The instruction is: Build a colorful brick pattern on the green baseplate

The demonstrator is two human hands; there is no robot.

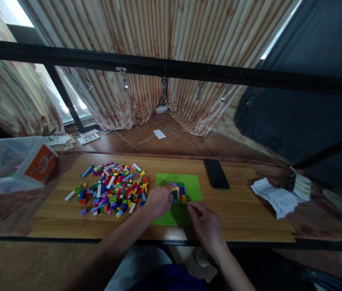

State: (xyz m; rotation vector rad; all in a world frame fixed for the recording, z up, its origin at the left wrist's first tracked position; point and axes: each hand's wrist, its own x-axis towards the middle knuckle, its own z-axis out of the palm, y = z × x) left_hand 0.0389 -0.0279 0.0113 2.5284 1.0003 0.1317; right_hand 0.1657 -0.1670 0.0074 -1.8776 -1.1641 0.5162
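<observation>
A green studded baseplate [193, 185] lies on the wooden board, with a small cluster of toy bricks [180, 193] in blue, red, white, yellow and green on its middle. My left hand [159, 201] reaches over the plate's left side, fingers curled and their tips against the cluster's left edge; what they grip is hidden. At the lower right of the cluster, by a yellow brick [183, 199], my right hand [207, 224] has its thumb and forefinger closed together. Anything between those fingertips is too small to make out.
A wide pile of loose bricks [114, 188] spreads left of the plate. A black phone [216, 173] lies to the right, with crumpled white paper [274, 196] beyond it. The clear plastic bin [3, 161] stands far left. A black metal rail [164, 68] crosses behind the board [237, 214].
</observation>
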